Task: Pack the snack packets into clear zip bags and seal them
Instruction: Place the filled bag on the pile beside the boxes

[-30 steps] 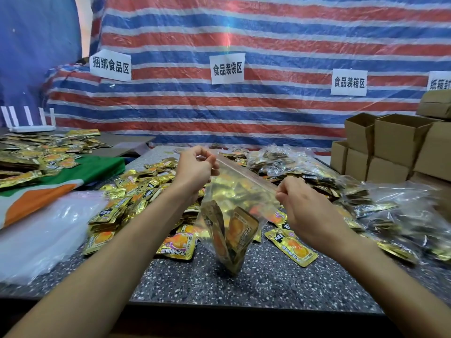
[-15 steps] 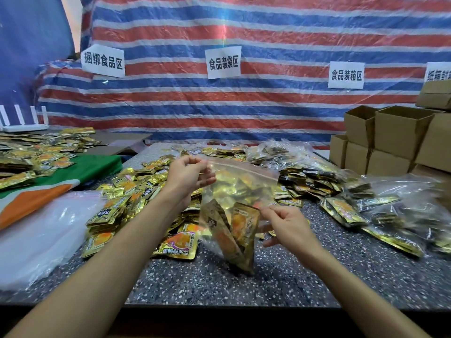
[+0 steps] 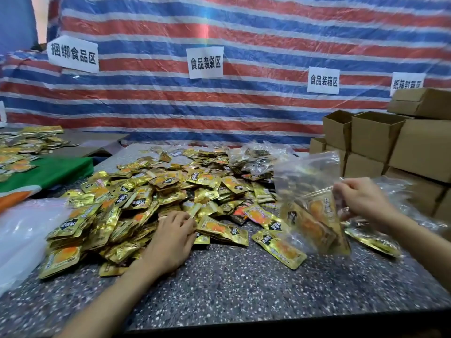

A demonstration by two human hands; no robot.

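A big heap of gold snack packets [image 3: 146,198] covers the middle and left of the speckled table [image 3: 231,284]. My left hand [image 3: 173,237] lies palm down at the heap's near edge, fingertips on a packet; whether it holds one I cannot tell. My right hand [image 3: 361,203] grips a clear zip bag [image 3: 310,203] by its right side and holds it up at the right. Gold packets sit in the lower part of that bag. The bag's upper part is blurred.
Filled clear bags [image 3: 258,157] are piled at the back right and beside my right hand. Brown cardboard boxes [image 3: 390,142] are stacked at the far right. Empty clear bags [image 3: 22,235] lie at the left, over a green and orange cloth [image 3: 41,174]. A striped tarp hangs behind.
My left hand let go of the bag's top and dropped onto the packet heap. My right hand carried the bag to the right. The view shifted left.
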